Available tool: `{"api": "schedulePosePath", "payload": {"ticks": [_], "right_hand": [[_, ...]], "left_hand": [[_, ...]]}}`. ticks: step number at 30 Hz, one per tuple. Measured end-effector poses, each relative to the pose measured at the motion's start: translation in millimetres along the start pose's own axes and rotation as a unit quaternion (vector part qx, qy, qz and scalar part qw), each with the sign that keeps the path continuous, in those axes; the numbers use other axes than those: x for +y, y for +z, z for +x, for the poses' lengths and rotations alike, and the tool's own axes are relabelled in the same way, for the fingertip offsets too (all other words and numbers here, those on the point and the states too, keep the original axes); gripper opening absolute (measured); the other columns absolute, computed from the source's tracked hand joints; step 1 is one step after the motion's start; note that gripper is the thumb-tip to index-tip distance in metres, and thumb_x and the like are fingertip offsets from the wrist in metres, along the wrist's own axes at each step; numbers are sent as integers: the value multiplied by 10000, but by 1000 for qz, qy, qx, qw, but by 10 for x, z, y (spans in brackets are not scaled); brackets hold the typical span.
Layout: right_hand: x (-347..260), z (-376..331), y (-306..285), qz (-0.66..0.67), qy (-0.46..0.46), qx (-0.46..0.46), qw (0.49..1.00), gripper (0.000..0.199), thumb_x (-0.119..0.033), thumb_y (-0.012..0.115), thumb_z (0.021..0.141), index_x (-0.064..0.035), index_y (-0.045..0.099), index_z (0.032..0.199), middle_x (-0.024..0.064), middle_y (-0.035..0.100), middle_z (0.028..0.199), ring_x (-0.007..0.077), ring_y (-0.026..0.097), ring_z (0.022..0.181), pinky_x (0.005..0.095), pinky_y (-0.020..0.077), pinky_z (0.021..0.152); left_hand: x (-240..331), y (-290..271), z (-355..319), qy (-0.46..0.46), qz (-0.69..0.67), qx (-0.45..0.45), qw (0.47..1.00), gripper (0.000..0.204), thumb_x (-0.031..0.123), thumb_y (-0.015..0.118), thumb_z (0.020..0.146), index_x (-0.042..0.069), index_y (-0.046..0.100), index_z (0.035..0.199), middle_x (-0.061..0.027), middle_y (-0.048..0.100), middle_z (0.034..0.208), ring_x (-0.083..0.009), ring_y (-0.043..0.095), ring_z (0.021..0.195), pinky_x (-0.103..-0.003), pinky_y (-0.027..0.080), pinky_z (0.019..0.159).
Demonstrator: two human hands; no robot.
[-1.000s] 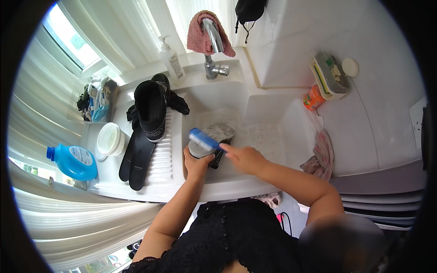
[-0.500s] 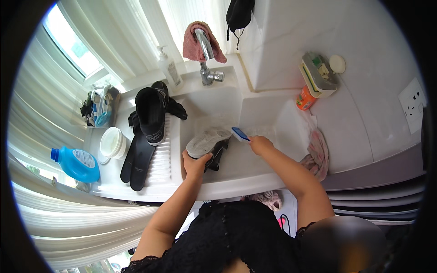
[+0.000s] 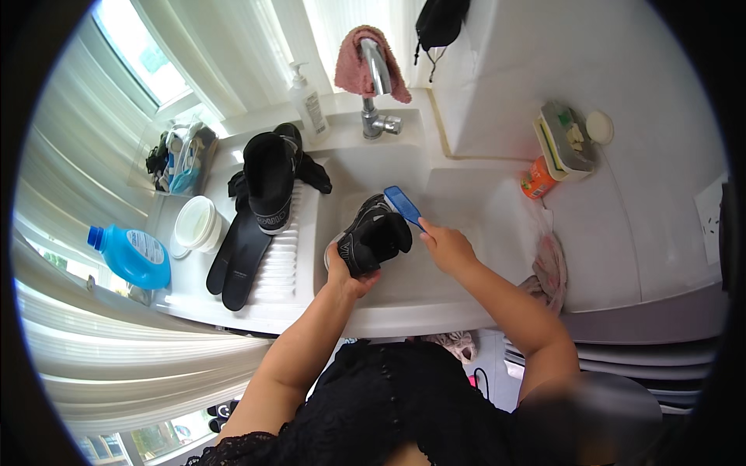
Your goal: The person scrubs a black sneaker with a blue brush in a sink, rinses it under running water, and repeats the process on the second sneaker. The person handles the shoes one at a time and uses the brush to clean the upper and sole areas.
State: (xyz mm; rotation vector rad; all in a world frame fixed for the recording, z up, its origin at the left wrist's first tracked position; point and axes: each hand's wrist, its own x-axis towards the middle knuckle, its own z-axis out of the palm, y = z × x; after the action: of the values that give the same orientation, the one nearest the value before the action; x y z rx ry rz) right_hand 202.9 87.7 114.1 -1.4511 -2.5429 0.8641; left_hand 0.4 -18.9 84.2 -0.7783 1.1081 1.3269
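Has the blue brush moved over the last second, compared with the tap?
Yes. The blue brush in the right hand has moved right and up over the shoe, closer to the tap.

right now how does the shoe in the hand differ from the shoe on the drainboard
The held shoe sits over the sink basin, gripped by the left hand, with the blue brush in the right hand against it. The drainboard shoe lies untouched on the ribbed drainboard, next to the loose insoles. Both are black.
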Motion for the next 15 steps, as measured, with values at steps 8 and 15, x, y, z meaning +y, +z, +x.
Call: {"api": "schedulePosePath", "payload": {"ticks": [8,15], "right_hand": [[-232,-211,103,-68,-108,-85,988,382,-272,495,939,-316,513,1317,153,669,907,359,632,822,453,497,729],[-122,-38,289,-74,-37,-129,988,396,-326,428,963,-242,476,1347,208,659,870,381,647,807,501,499,726]], "left_hand": [[-4,-367,501,107,95,-56,988,619,395,741,745,67,502,1212,-138,580,1153,-310,582,1010,-504,477,822],[-45,-280,504,181,96,24,978,719,205,823,681,-69,372,1169,-184,597,1018,-260,652,764,-389,551,557]]}}
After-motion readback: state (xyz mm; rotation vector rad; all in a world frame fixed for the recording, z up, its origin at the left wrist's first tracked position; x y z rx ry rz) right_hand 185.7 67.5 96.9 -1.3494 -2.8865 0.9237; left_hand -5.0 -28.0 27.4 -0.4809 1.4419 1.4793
